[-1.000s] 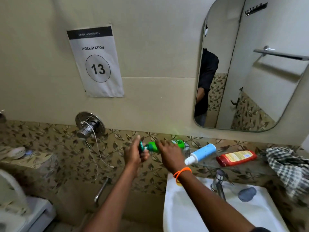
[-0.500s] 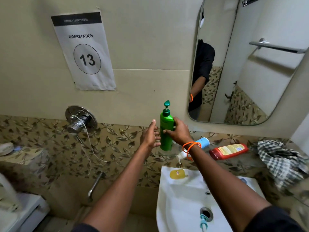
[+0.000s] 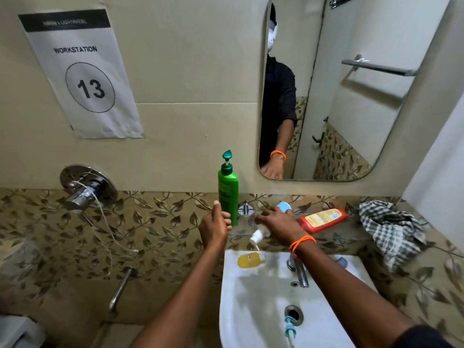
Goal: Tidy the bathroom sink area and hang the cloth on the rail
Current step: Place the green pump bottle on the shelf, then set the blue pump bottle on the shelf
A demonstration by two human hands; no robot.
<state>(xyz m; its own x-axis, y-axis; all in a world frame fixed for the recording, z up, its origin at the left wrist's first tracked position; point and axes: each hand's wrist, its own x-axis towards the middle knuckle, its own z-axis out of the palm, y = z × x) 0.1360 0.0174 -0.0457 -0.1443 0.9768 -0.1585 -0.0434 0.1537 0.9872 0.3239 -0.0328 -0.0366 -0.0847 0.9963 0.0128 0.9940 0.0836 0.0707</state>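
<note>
A green pump bottle (image 3: pixel 228 192) stands upright on the glass shelf (image 3: pixel 334 238) above the sink (image 3: pixel 253 297). My left hand (image 3: pixel 214 227) hovers just left of it, fingers curled, holding nothing. My right hand (image 3: pixel 276 222) lies over a blue-and-white bottle (image 3: pixel 283 206) lying on its side, fingers around it. A red-orange bottle (image 3: pixel 322 219) lies flat to the right. The checked cloth (image 3: pixel 391 229) is crumpled at the shelf's right end. The towel rail (image 3: pixel 376 67) shows only as a reflection in the mirror.
A yellow soap bar (image 3: pixel 249 259) rests on the sink's rim beside the chrome tap (image 3: pixel 297 270). A blue-handled item (image 3: pixel 288 325) sticks out of the drain. A shower valve (image 3: pixel 85 189) with a dangling cord is on the left wall.
The green bottle went from lying sideways in both hands to standing upright on the shelf. Both hands have let go; my right hand has moved right onto the blue-and-white bottle.
</note>
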